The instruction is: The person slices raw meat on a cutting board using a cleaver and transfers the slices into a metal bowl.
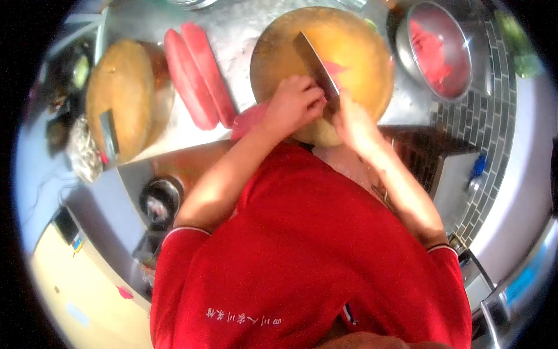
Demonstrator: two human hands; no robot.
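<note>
The right grip [349, 119] is wrapped round the knife [314, 61], probably stiff and best held by its handle. Beside it, the left grip [299, 102] curls, contents hidden. Pink meat [338, 68] beyond the right grip seems soft, slippery.

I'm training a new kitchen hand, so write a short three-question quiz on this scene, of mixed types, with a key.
1. Multiple choice: which hand grips the handle of the knife at the middle cutting board?
A) the left
B) the right
C) neither

2. True or false: the metal bowl stands to the left of the middle cutting board.

3. Fill in the gap: between the middle cutting board and the left cutting board, ____ long red pieces lie side by side on the counter.

Key
1. B, the right hand.
2. False: the metal bowl is to its right.
3. Two.
</note>
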